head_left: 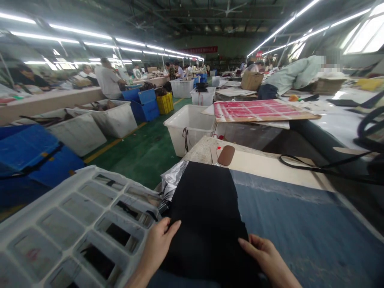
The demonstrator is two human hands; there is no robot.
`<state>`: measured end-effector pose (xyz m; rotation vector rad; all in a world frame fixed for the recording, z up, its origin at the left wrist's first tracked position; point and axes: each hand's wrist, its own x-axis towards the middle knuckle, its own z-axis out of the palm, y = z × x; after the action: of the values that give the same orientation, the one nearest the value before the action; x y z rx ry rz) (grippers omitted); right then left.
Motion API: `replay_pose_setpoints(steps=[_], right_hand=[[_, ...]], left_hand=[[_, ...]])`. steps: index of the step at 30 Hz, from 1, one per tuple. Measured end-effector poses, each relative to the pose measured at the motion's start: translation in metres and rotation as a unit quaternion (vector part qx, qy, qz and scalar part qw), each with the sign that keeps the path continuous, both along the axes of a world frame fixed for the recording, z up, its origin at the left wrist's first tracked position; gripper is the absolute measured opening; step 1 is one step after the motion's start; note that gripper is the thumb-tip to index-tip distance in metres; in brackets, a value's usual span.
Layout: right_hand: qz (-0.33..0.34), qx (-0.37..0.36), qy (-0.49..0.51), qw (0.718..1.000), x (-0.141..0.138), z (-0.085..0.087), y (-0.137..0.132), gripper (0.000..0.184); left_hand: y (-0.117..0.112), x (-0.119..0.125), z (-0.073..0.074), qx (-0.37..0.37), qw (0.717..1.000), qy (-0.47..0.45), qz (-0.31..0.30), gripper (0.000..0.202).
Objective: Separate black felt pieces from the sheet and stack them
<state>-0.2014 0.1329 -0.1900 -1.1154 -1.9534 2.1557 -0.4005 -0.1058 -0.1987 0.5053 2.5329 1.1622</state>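
Note:
A sheet of black material [207, 212], perhaps leather or fabric, lies before me over the table's blue-grey surface [294, 216]. Its left edge is pinched between the thumb and fingers of my left hand [160, 240]. On the opposite edge, slightly lower, my right hand [264, 254] grips it the same way. The sheet's right edge is ragged. Past its far end, a brown rounded piece [226, 155] rests on a cream board [264, 164]. Crumpled silvery film [172, 180] sits by the far left corner.
A translucent compartment tray [87, 216] with dark pieces in some cells stands at my left. Beyond it are blue bins [36, 156] and white tubs [189, 120]. A pink-marked board [261, 110] lies ahead right. A person in a pale green top [300, 74] bends over the right-hand table.

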Motion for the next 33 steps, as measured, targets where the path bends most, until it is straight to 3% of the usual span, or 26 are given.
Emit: replay_pose_setpoints(steps=[3, 6, 11, 15, 20, 33], right_hand=[[-0.023, 0.076, -0.031, 0.996, -0.025, -0.011, 0.010, 0.050], [-0.004, 0.145, -0.049, 0.988, -0.037, -0.020, 0.021, 0.047], [0.030, 0.247, -0.077, 0.965, -0.036, -0.034, 0.027, 0.044], [0.045, 0.301, -0.067, 0.950, -0.031, -0.051, 0.030, 0.045], [0.048, 0.293, -0.083, 0.951, -0.028, -0.065, 0.033, 0.050], [0.035, 0.292, -0.090, 0.952, -0.031, -0.059, 0.030, 0.048]], left_hand=[[0.015, -0.022, -0.003, -0.037, 0.998, 0.030, -0.035, 0.045], [0.023, -0.036, -0.007, -0.073, 0.995, 0.046, -0.056, 0.041], [0.023, -0.041, -0.010, -0.105, 0.991, 0.075, -0.046, 0.026], [0.023, -0.041, -0.011, -0.129, 0.987, 0.087, -0.027, 0.027], [0.026, -0.045, -0.011, -0.135, 0.988, 0.077, -0.019, 0.030], [0.025, -0.052, -0.018, -0.120, 0.991, 0.060, -0.015, 0.034]])
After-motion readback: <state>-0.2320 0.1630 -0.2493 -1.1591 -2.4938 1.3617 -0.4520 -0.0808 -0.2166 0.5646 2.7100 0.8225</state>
